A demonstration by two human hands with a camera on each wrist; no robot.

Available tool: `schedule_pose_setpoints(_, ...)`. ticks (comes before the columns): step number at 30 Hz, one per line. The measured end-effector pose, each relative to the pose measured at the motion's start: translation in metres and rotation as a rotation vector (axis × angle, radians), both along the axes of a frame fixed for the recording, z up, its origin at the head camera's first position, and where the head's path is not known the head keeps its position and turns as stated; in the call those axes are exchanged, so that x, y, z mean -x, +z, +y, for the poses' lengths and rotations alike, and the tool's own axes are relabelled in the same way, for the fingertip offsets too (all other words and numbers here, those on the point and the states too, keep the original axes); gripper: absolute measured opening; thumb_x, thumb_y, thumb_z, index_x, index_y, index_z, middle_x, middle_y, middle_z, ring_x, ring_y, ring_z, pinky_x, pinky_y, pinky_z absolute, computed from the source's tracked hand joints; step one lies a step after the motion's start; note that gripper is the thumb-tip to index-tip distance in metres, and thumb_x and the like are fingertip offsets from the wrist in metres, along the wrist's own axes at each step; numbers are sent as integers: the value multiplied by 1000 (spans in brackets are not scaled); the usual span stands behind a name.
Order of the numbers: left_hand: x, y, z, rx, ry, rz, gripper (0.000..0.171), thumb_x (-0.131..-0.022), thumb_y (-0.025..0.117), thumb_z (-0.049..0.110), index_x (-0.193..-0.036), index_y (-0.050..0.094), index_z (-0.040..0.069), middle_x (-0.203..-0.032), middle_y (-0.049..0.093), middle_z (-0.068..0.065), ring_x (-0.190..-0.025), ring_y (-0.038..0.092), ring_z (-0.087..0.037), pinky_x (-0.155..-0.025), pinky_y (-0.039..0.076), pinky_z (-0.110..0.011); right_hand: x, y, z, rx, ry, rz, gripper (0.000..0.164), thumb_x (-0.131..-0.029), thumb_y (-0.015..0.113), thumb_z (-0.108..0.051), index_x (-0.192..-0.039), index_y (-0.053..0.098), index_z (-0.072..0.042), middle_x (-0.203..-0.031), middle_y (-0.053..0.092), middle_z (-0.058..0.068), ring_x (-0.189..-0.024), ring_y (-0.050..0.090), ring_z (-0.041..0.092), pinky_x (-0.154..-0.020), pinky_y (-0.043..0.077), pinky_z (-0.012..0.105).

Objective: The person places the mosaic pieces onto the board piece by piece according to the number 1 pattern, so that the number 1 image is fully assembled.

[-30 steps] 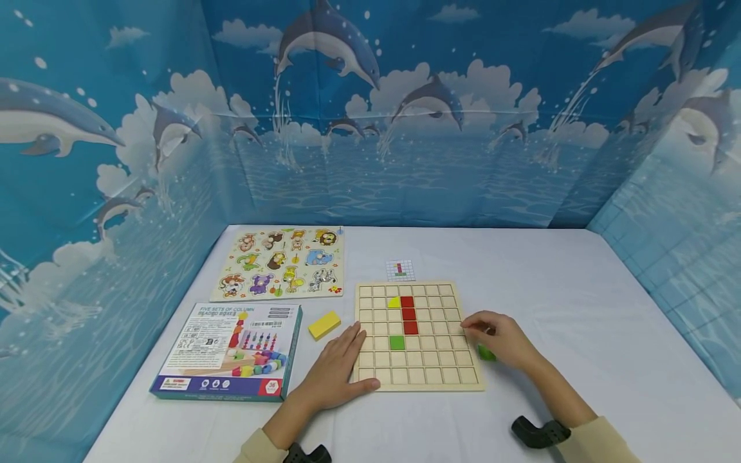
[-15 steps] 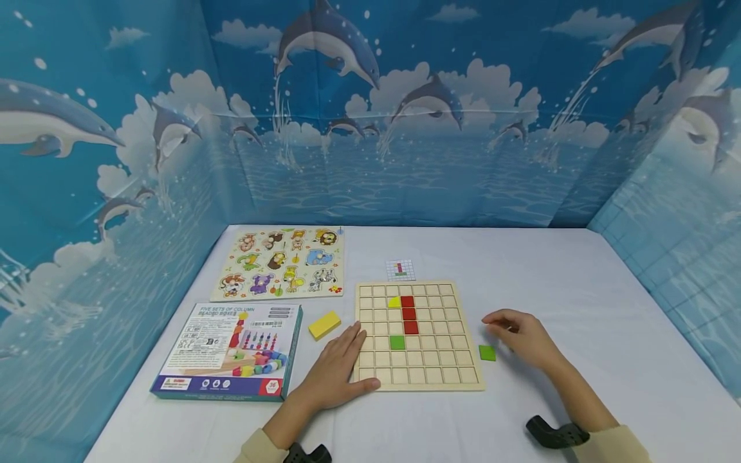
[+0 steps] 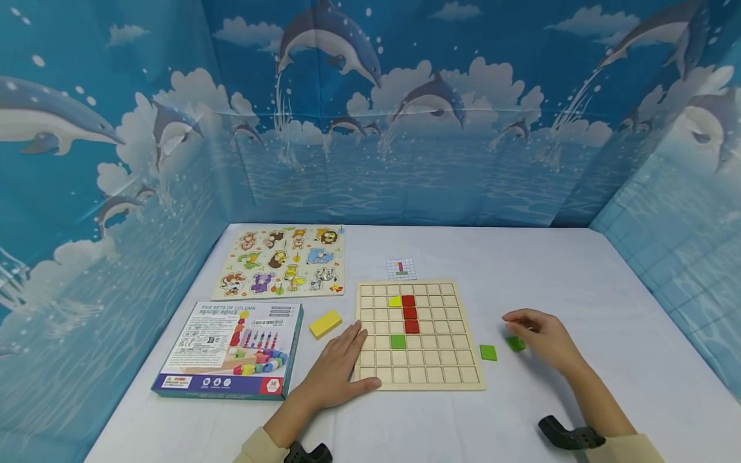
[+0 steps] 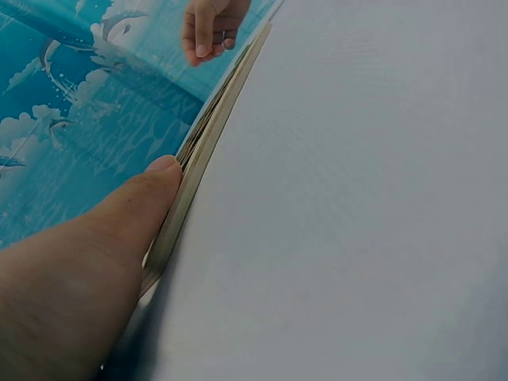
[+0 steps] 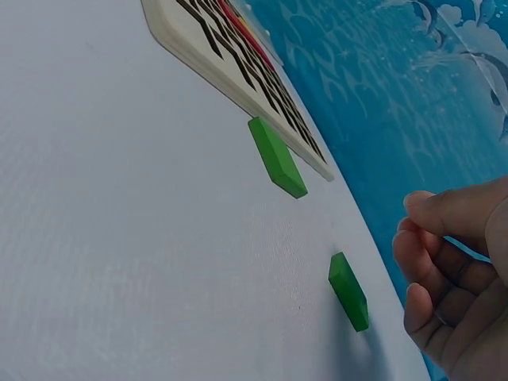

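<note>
The right hand (image 3: 541,337), its fingers (image 5: 432,246) loosely curled and holding nothing, hovers just beside the green tile (image 3: 515,344) on the counter (image 3: 579,276), while the left hand (image 3: 336,366) lies flat against the wooden grid board (image 3: 419,379).

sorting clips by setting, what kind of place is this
Probably a staged tabletop play area, not a lived-in room: a white-clothed table walled on three sides by a blue dolphin-printed backdrop, with children's toys laid out, such as a square wooden grid board and a wooden animal peg puzzle.
</note>
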State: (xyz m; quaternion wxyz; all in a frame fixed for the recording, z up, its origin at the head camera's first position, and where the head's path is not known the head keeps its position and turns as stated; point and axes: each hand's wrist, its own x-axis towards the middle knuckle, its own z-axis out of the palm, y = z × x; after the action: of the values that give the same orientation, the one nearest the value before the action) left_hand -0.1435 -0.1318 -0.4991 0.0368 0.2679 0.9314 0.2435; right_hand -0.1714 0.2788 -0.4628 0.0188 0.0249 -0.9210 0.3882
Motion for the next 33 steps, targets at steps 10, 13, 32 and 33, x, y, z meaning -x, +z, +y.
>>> schedule_pose_setpoints(10,0,0,1,-4,-6,8,94,-89,53,66,-155,24,6,-162,15,-10,-148,15,-24,-115,20,-49,-3,-8,17,-50,-15,1,27,-97,63,-24,-110,69,-1,-102,66,11,-82,53,17,-60,44,24)
schedule_pose_setpoints(13,0,0,0,-8,-8,17,93,-89,54,65,-154,25,5,-161,17,-12,-147,16,-26,-115,21,-50,-3,-13,20,-79,-12,-16,29,-94,67,-25,-108,69,0,-94,65,7,-79,51,17,-59,43,24)
schedule_pose_setpoints(32,0,0,-1,-15,-11,23,93,-88,54,65,-154,26,4,-161,18,-12,-147,16,-26,-115,22,-50,-4,-18,23,-124,44,-35,39,-78,83,-25,-104,68,0,-80,53,2,-73,45,16,-60,37,27)
schedule_pose_setpoints(33,0,0,-1,-15,-10,23,93,-89,54,65,-154,26,5,-161,18,-12,-147,16,-26,-115,22,-50,-4,-18,23,-123,44,-32,39,-78,83,-25,-104,68,0,-80,53,2,-73,45,16,-60,38,27)
